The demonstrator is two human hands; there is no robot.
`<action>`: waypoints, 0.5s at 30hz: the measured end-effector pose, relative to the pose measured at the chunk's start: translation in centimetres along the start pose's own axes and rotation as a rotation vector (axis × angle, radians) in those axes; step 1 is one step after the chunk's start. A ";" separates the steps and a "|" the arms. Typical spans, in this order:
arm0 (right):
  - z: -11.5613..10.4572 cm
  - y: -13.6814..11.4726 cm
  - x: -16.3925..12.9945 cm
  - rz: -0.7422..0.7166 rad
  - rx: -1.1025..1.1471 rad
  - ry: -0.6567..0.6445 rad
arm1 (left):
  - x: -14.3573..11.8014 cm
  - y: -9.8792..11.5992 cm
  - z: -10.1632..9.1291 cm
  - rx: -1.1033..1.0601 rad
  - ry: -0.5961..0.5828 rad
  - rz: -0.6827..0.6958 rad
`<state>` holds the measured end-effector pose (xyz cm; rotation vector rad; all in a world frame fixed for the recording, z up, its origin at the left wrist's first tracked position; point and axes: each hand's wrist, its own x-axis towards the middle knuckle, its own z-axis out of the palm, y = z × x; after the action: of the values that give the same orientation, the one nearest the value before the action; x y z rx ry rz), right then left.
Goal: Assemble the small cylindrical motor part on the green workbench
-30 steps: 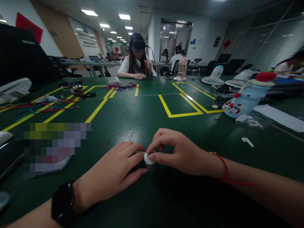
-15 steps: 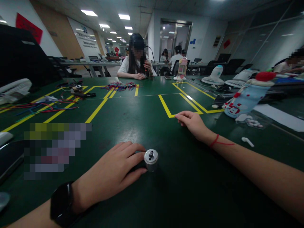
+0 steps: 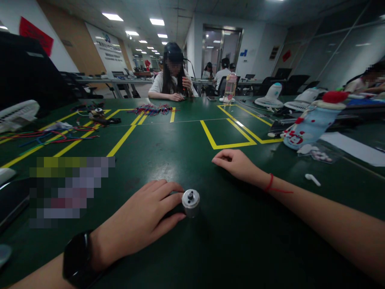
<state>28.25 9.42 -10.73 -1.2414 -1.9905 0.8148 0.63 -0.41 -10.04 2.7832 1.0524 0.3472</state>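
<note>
A green tabletop (image 3: pixel 156 144) is forming the work surface, and the person's two forearms are reaching over it from the near edge. A blue bottle (image 3: pixel 313 124) is standing at the right, well apart from the work. The left hand (image 3: pixel 150 212) is lying low over the surface, its fingers and thumb closing on the left side of a silver cylinder. The right hand (image 3: pixel 237 164) is resting farther off, apart from the cylinder, with its fingers curling loosely inward; whether it is enclosing anything cannot be told. A black watch (image 3: pixel 77 257) is encircling the left wrist.

The silver cylinder (image 3: pixel 191 208) is standing upright on the tabletop, just beyond the left fingertips and near the middle of the view. Its metal casing is suggesting a rigid body, probably dense for its size, unlikely to yield under pressure, and perhaps slippery where smooth. The curved side wall is offering the surest hold, with thumb and fingers opposing across it. A small central shaft (image 3: pixel 191 195) is projecting from the top face and is probably the more delicate part, better left free of the grip.
</note>
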 end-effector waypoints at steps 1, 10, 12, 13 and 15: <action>0.3 -0.6 -0.3 -0.016 -0.014 -0.037 | 0.0 -0.1 0.0 0.001 0.000 0.000; 3.8 -6.8 -3.2 -0.410 0.041 -0.197 | -0.5 -1.8 0.9 0.029 0.050 0.024; 4.1 -7.3 -3.5 -0.430 0.036 -0.191 | -0.6 -1.7 0.8 0.031 0.053 0.027; 4.1 -7.5 -3.6 -0.441 0.039 -0.190 | -0.7 -1.6 0.7 0.028 0.049 0.027; 3.9 -7.7 -3.7 -0.446 0.066 -0.175 | -0.7 -1.3 0.5 0.019 0.040 0.028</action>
<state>22.49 2.64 -7.86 -0.6640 -2.2438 0.7732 -0.53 0.06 -10.90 2.8212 1.0322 0.3996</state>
